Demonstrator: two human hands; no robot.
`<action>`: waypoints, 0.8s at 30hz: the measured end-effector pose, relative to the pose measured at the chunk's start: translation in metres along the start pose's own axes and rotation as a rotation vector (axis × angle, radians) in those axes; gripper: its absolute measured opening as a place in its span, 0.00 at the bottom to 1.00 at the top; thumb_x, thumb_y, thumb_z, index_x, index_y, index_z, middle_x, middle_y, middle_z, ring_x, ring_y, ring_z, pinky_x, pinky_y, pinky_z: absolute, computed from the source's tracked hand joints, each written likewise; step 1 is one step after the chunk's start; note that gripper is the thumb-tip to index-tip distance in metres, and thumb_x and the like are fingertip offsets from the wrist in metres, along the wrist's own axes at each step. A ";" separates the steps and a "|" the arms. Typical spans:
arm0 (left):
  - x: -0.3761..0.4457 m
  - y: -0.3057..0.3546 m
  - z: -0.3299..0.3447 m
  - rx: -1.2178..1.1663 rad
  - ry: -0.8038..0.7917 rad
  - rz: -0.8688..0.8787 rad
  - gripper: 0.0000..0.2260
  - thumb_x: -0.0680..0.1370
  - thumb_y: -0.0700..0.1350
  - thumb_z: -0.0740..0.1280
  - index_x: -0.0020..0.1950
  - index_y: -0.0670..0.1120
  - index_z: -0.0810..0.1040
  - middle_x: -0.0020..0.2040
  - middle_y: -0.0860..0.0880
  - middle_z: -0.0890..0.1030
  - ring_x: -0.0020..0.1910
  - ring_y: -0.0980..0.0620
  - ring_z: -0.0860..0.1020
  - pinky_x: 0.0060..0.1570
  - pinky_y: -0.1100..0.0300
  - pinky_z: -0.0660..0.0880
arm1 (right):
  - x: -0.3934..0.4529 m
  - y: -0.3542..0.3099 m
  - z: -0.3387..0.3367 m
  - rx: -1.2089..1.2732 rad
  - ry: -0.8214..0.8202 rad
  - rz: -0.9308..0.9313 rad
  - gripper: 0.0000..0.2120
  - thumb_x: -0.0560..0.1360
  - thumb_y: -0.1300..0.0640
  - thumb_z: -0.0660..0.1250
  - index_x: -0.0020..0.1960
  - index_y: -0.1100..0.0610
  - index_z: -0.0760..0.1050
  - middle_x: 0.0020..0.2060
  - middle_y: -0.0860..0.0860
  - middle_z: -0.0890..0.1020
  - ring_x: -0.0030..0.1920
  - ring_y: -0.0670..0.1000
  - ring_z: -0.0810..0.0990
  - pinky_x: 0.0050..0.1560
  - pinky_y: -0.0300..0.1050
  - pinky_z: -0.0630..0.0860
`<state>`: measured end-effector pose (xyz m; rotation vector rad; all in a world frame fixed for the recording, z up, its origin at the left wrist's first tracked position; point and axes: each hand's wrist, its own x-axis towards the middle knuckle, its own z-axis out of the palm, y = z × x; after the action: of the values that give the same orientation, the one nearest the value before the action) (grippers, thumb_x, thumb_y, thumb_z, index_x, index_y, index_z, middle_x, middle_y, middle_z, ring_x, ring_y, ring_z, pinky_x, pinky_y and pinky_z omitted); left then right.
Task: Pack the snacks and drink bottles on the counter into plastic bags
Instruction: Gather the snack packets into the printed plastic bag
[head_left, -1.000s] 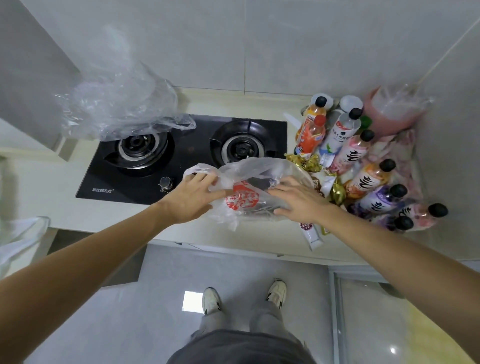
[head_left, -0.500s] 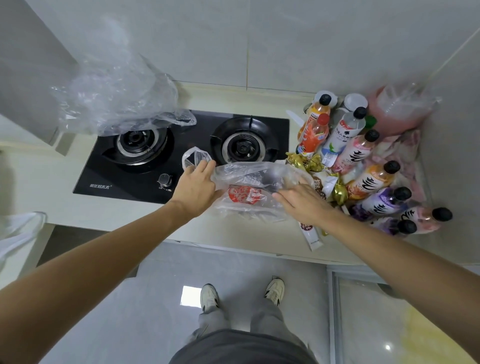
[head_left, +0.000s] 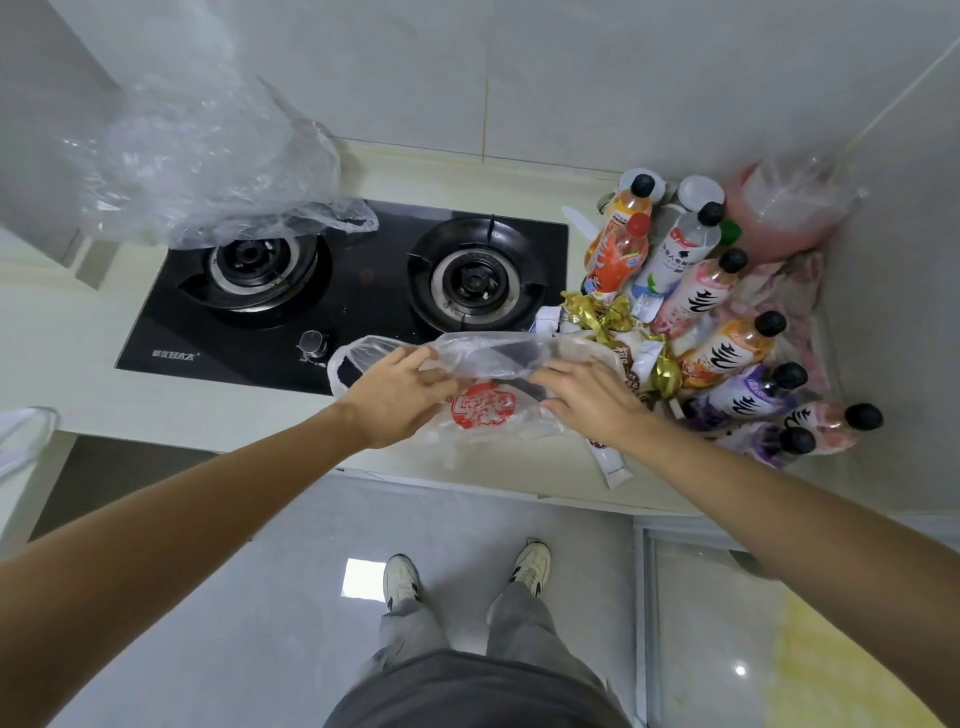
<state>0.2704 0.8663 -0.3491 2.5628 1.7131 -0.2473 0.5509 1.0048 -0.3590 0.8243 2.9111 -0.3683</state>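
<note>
Pale table by the stove: both hands, left hand (head_left: 400, 397) and right hand (head_left: 587, 400), now pinch the plastic bag (head_left: 483, 410) at the front edge, spreading its mouth wider; bottles (head_left: 727, 353) wait unpacked at right.

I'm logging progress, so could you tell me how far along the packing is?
Nothing looks packed yet. Both the left hand and right hand are working open the clear bag with the red print at the counter edge. The drink bottles and gold-wrapped snacks remain outside it.
</note>
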 end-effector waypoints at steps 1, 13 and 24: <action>0.000 0.001 0.001 0.015 -0.001 -0.019 0.19 0.84 0.55 0.57 0.73 0.54 0.71 0.62 0.52 0.80 0.66 0.43 0.70 0.68 0.47 0.68 | 0.000 0.002 0.003 -0.006 -0.009 -0.013 0.19 0.75 0.61 0.73 0.66 0.54 0.79 0.57 0.50 0.84 0.49 0.56 0.84 0.55 0.56 0.80; 0.010 0.006 0.004 0.116 -0.281 -0.446 0.29 0.77 0.69 0.61 0.67 0.50 0.81 0.81 0.43 0.62 0.81 0.41 0.54 0.80 0.41 0.47 | 0.028 -0.020 0.014 -0.135 -0.358 0.093 0.13 0.77 0.39 0.69 0.48 0.47 0.85 0.82 0.46 0.58 0.75 0.59 0.63 0.67 0.61 0.63; -0.010 -0.003 0.022 0.098 -0.368 -0.309 0.50 0.70 0.67 0.73 0.82 0.63 0.45 0.81 0.35 0.49 0.80 0.30 0.38 0.77 0.32 0.47 | 0.011 0.001 0.009 -0.094 -0.338 -0.039 0.25 0.83 0.37 0.59 0.33 0.48 0.76 0.50 0.45 0.85 0.65 0.52 0.74 0.67 0.59 0.69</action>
<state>0.2619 0.8551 -0.3689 2.1200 1.9705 -0.7778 0.5421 1.0090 -0.3692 0.6233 2.6107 -0.3344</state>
